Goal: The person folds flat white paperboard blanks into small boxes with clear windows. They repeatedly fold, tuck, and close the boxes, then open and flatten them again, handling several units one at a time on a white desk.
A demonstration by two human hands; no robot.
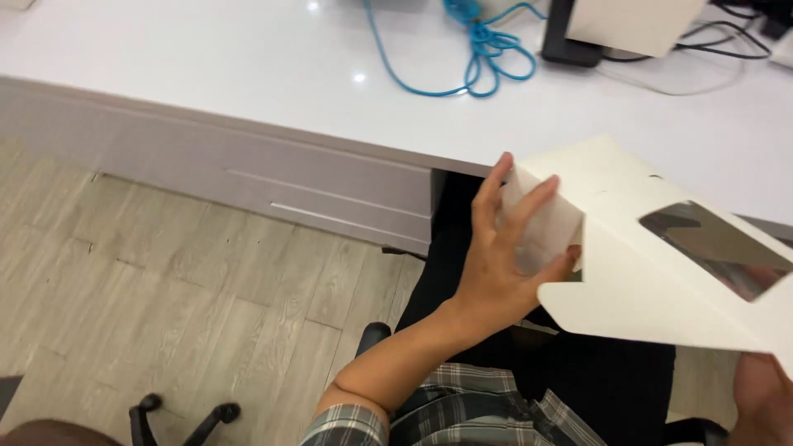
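A white cardboard box blank [652, 281] with a clear window cut-out is held in the air over my lap, right of centre. My left hand [504, 256] presses on its left end flap, fingers spread against the card and thumb under the edge. My right hand [764, 400] shows only in part at the bottom right corner, under the box's right end; its grip is mostly hidden.
A glossy white desk [248, 74] spans the top, with grey drawers [330, 202] beneath. A blue coiled cable [487, 49], a black stand [570, 37] and dark cables lie on it. Wood-look floor [165, 289] at left, chair castors [182, 413] at the bottom.
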